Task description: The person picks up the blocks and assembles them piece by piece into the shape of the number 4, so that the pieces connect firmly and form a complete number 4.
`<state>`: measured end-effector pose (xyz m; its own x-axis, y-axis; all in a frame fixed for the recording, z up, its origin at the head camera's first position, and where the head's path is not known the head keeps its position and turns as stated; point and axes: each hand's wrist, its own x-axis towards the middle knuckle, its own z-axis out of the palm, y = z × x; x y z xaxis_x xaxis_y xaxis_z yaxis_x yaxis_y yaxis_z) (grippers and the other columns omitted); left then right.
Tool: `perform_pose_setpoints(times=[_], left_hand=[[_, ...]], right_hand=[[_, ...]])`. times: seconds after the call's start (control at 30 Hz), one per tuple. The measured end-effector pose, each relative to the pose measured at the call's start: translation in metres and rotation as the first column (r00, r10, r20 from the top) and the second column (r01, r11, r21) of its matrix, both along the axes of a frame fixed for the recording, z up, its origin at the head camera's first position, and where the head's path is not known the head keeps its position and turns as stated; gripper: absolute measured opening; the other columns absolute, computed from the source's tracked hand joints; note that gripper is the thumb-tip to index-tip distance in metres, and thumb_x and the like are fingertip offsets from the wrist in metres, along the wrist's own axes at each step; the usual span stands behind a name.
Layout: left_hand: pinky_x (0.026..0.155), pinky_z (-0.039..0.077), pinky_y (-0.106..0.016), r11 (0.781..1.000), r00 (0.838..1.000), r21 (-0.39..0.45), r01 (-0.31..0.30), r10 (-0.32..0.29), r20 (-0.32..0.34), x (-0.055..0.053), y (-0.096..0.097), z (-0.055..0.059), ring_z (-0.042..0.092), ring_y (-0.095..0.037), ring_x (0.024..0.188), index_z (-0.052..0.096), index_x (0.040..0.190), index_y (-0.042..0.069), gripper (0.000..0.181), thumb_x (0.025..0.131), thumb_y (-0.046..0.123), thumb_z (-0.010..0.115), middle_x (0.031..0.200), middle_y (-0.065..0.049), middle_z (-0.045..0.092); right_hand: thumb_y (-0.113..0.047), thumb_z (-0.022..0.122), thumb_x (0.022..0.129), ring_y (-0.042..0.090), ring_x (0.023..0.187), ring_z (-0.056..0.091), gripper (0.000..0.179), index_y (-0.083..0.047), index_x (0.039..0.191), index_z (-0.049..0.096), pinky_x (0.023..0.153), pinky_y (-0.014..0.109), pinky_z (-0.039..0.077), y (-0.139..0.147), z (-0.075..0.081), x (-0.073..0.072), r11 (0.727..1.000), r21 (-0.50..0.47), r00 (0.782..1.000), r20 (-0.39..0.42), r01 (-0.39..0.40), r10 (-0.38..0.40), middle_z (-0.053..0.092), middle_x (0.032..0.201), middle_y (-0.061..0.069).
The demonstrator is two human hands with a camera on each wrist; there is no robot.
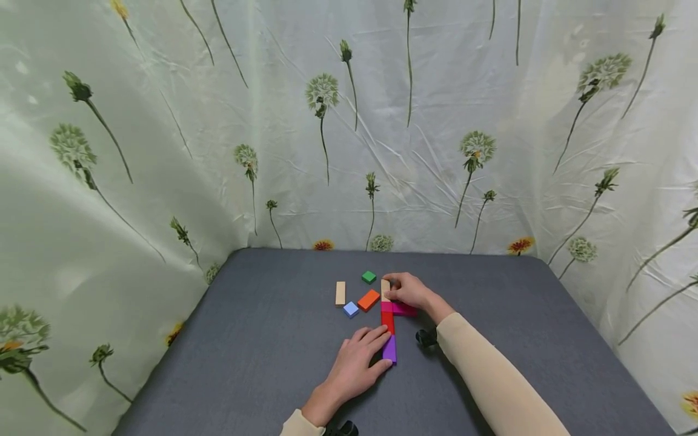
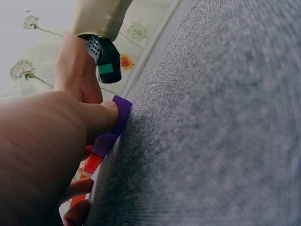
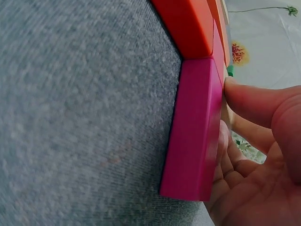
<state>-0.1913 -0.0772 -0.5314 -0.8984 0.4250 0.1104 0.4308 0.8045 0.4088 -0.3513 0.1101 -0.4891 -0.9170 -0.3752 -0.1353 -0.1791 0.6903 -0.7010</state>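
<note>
A row of blocks runs away from me: a purple block (image 1: 389,349), a red block (image 1: 388,322), a small pink block (image 1: 386,306) and a pale wooden block (image 1: 385,289) at the far end. A magenta block (image 3: 190,132) sticks out rightward beside the pink one. My left hand (image 1: 355,363) rests along the row's left side, its thumb touching the purple block's near end and its fingertips at the red and purple blocks. With thumb and forefinger, my right hand (image 1: 411,292) pinches the pale wooden block; its other fingers are partly hidden.
Left of the row lie an orange block (image 1: 368,300), a small blue block (image 1: 351,309), another pale wooden block (image 1: 340,293) and a green block (image 1: 368,277). The grey tabletop (image 1: 262,339) meets a flower-patterned curtain (image 1: 294,151) at the back and sides.
</note>
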Motion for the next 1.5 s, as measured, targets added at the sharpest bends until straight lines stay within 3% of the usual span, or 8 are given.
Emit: perform_pose_setpoints(times=[0.2, 0.57, 1.27, 1.5], left_hand=[[0.094, 0.042, -0.049, 1.0, 1.0, 0.008, 0.004, -0.004, -0.003, 0.0031, 0.0021, 0.0004, 0.041, -0.019, 0.135, 0.049, 0.151, 0.029, 0.058, 0.098, 0.049, 0.061, 0.155, 0.014, 0.041], [0.095, 0.041, -0.048, 1.0, 1.0, 0.001, -0.007, 0.007, 0.003, 0.0026, 0.0017, -0.0017, 0.04, -0.02, 0.135, 0.048, 0.151, 0.03, 0.058, 0.097, 0.049, 0.062, 0.155, 0.014, 0.041], [0.093, 0.041, -0.047, 1.0, 1.0, 0.018, 0.011, -0.011, -0.009, 0.0015, -0.0004, -0.0005, 0.041, -0.02, 0.135, 0.049, 0.151, 0.028, 0.058, 0.098, 0.048, 0.061, 0.155, 0.013, 0.041], [0.093, 0.042, -0.049, 0.999, 1.0, 0.043, -0.006, 0.006, -0.006, 0.0005, -0.0005, -0.0007, 0.042, -0.018, 0.133, 0.051, 0.15, 0.03, 0.058, 0.097, 0.048, 0.064, 0.155, 0.014, 0.042]], right_hand=[[-0.016, 0.069, 0.097, 0.02, 0.075, 0.052, 0.05, -0.007, 0.144, 0.055, 0.066, 0.033, 0.042, 0.004, -0.0007, -0.0006, 0.999, 0.009, 0.999, -0.001, -0.039, 0.039, 0.059, 0.089, 0.007], [-0.015, 0.069, 0.096, 0.02, 0.074, 0.051, 0.05, -0.007, 0.144, 0.055, 0.065, 0.032, 0.04, 0.0047, -0.0005, -0.0037, 0.999, -0.005, 0.999, 0.007, -0.041, 0.041, 0.059, 0.09, 0.007], [-0.014, 0.064, 0.099, 0.022, 0.09, 0.056, 0.05, -0.014, 0.147, 0.053, 0.082, 0.038, 0.048, 0.0017, 0.0027, -0.0019, 0.996, 0.046, 0.997, 0.024, -0.079, 0.078, 0.063, 0.108, 0.008], [-0.012, 0.069, 0.096, 0.029, 0.115, 0.052, 0.048, -0.011, 0.143, 0.058, 0.1, 0.049, 0.043, -0.0022, 0.0015, -0.0033, 0.993, 0.098, 0.995, -0.066, -0.072, 0.079, 0.053, 0.132, 0.016]])
